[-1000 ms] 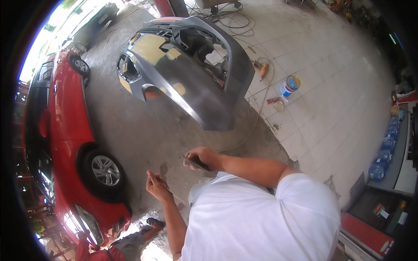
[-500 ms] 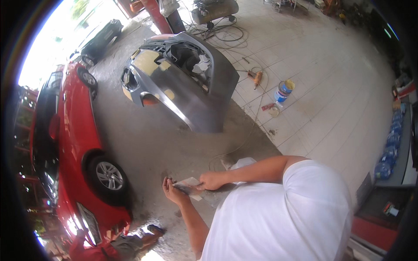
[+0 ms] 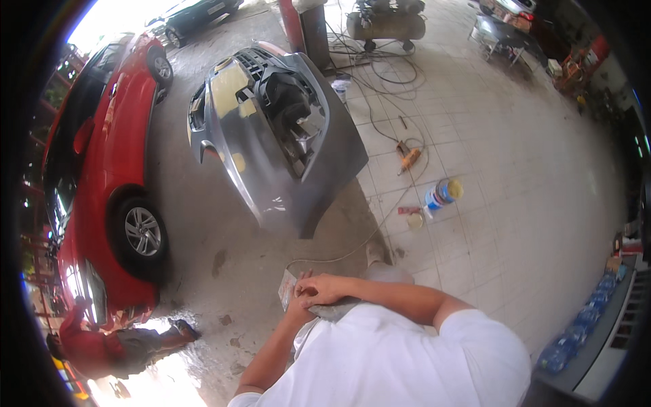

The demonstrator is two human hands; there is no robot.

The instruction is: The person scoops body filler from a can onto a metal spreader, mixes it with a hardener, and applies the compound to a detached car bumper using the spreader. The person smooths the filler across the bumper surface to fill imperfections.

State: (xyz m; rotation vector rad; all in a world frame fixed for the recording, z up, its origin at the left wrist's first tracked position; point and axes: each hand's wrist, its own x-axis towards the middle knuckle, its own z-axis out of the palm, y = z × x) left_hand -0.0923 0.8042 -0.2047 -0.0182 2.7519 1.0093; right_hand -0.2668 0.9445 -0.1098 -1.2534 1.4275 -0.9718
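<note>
My hands meet close in front of my white shirt. My right hand is closed and laps over my left; whatever its curled fingers hold is hidden. My left hand is closed around a thin flat plate, whose pale, smeared corner sticks out past the fingers. Ahead of me stands a grey car bumper with yellowish filler patches on its surface. Between it and my hands is bare concrete floor.
A red car stands at left, with a person in red low beside its front. On the tiles at right are an open can, an orange power tool and hoses from a compressor. Blue water bottles line the far right.
My hands have come together; before, they were apart with the flat plate showing between them. The view has turned, and the bumper and can appear lower.
</note>
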